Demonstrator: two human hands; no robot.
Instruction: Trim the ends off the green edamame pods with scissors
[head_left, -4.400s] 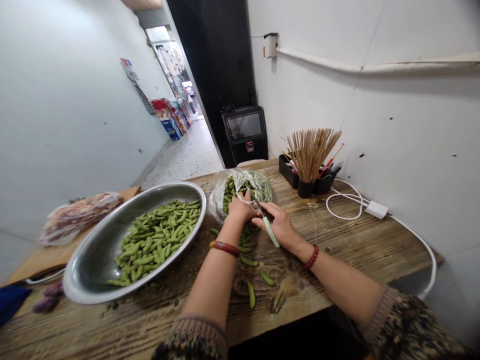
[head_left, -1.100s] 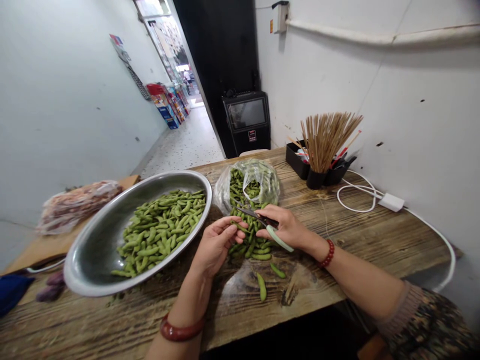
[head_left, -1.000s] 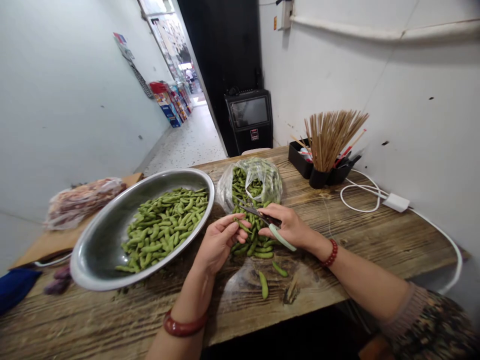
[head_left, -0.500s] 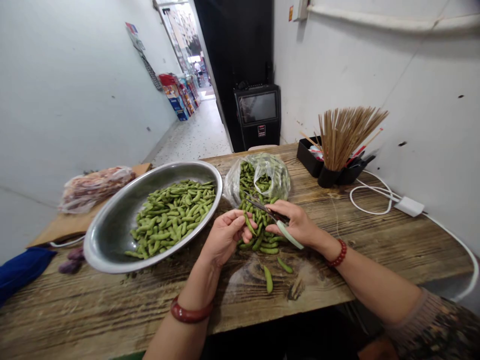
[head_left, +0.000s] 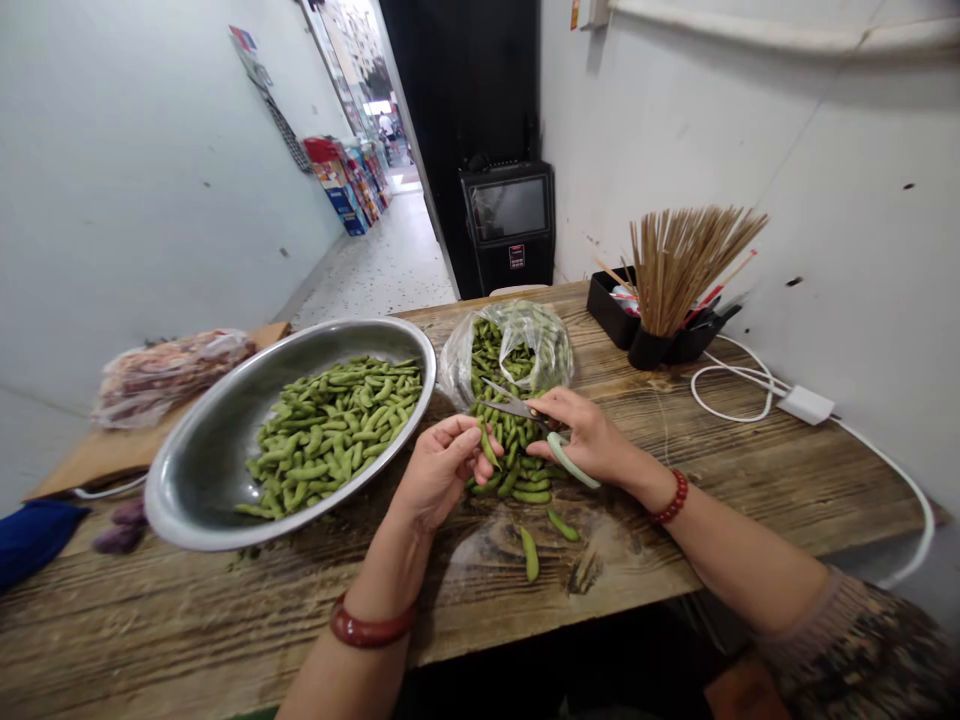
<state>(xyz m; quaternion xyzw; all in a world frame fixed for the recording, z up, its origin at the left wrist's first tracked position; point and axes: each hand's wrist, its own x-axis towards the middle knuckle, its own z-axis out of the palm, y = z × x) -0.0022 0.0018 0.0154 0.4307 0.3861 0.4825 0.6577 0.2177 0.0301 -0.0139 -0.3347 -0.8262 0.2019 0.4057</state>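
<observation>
Between the thumb and fingers of my left hand is a green edamame pod, held upright. My right hand grips scissors with pale green handles; their blades are apart and point left, just above the pod's tip. Under both hands lies a heap of edamame pods, spilling from a clear plastic bag. Two loose pods, one of them a plump pod, rest near the table's front edge. Left of my hands, a large metal basin holds many more pods.
On the right stands a black holder full of wooden skewers, beside a white cable with an adapter. A bagged bundle of meat lies on a board at the left. Purple bulbs and blue cloth sit nearby.
The scissor blades have opened wider near the pod in my left hand. The whole view has shifted slightly, so everything appears a little further left.
</observation>
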